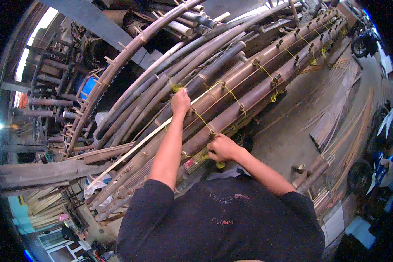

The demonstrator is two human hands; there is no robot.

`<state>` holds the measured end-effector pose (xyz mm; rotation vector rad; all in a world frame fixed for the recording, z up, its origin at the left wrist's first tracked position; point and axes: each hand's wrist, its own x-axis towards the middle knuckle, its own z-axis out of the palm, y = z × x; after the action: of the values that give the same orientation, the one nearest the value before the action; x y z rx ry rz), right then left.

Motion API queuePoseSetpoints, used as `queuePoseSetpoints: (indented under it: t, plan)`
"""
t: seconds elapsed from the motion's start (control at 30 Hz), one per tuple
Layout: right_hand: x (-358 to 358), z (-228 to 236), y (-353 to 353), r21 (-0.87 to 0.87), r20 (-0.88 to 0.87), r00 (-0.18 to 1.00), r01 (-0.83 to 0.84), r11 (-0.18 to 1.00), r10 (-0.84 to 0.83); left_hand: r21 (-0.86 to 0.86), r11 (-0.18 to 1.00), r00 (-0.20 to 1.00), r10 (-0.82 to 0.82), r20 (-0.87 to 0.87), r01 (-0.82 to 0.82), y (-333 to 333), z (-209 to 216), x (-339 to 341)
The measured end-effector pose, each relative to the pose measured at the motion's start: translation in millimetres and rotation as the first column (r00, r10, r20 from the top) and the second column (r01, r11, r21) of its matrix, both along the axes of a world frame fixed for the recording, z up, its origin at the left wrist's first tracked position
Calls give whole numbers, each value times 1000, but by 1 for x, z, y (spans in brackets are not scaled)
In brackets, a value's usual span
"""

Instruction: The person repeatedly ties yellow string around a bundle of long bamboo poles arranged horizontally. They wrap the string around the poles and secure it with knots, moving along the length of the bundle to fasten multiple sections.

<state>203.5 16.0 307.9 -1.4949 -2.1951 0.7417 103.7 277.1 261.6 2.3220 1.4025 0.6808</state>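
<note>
Two long brown bamboo poles, the far one (249, 64) and the near one (257, 91), run side by side from lower left to upper right. Yellow cords (231, 94) span them at intervals, wound on small dark pegs. Beyond the far pole, my left hand (180, 103) is closed, and a tuft of yellow cord (176, 86) sticks out of its top. At the near pole's close side, my right hand (224, 147) is closed with its fingertips by the yellow cord, and a loose yellow bundle hangs below it. Its exact grip is partly hidden.
A pale thin strip (139, 144) lies along the far pole. More bamboo poles (196, 56) are stacked behind, with a curved, pegged pole (118, 65) at left. Split bamboo strips (336, 105) lie on the floor to the right, near a motorbike wheel (359, 176).
</note>
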Motion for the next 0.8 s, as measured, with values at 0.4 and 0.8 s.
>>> queuePoseSetpoints:
  t: [0.4,0.8]
  plan:
    - [-140,-15,9,-807,-550,-622,223,547,-557,-186,972,976,-171,-137,144,-141,43,-160]
    - [-117,-22,178,-1,-61,965,257,967,-256,-366,914,984,-172,44,176,-125,39,-163]
